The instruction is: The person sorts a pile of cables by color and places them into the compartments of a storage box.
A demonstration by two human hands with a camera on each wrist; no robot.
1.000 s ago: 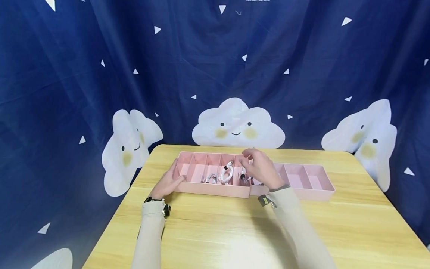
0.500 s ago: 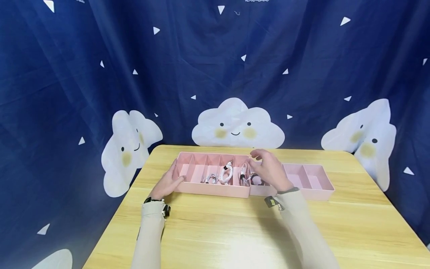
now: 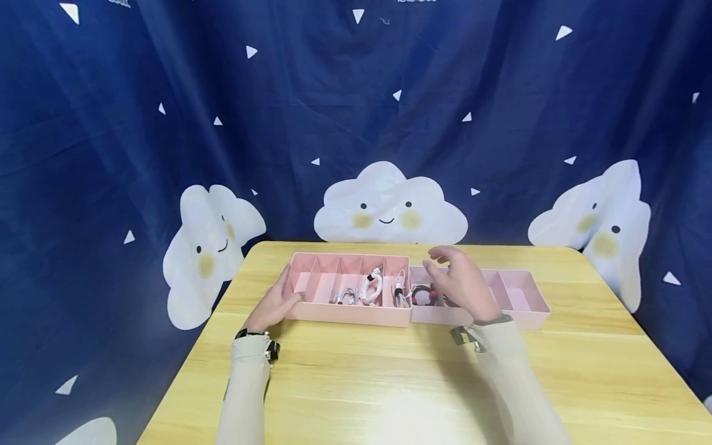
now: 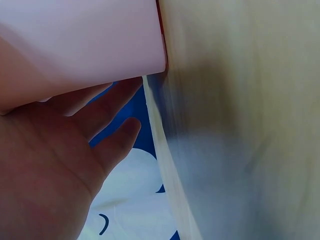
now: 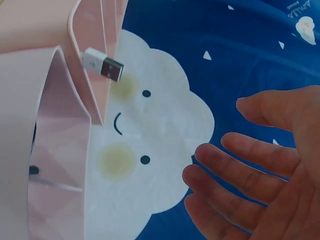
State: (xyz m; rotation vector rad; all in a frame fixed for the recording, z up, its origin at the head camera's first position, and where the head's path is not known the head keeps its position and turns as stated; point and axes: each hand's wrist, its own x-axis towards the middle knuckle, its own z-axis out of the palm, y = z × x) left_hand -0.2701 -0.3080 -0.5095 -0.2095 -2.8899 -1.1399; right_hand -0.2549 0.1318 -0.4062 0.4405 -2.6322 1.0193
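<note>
A pink divided box (image 3: 353, 314) lies on the table. My left hand (image 3: 271, 307) holds its left end, thumb at the front rim and fingers along the end wall. Coiled white cables (image 3: 372, 288) lie in several of its compartments. Butted against its right end is a paler pink divided box (image 3: 436, 316), with a coiled black-and-red cable (image 3: 424, 295) in its leftmost compartment. My right hand (image 3: 464, 284) hovers over this box, fingers loosely bent and holding nothing, hiding its middle compartments. In the right wrist view a white USB plug (image 5: 103, 65) sticks up past the rim.
Both boxes stand near the back of a light wooden table (image 3: 356, 377). Behind it hangs a dark blue curtain (image 3: 283, 123) printed with white clouds and triangles. The table's left edge runs beside my left forearm (image 3: 247, 383).
My right hand has moved right, from over the left box's right end to over the paler box, uncovering the black-and-red cable. My left hand stays at the left box's end.
</note>
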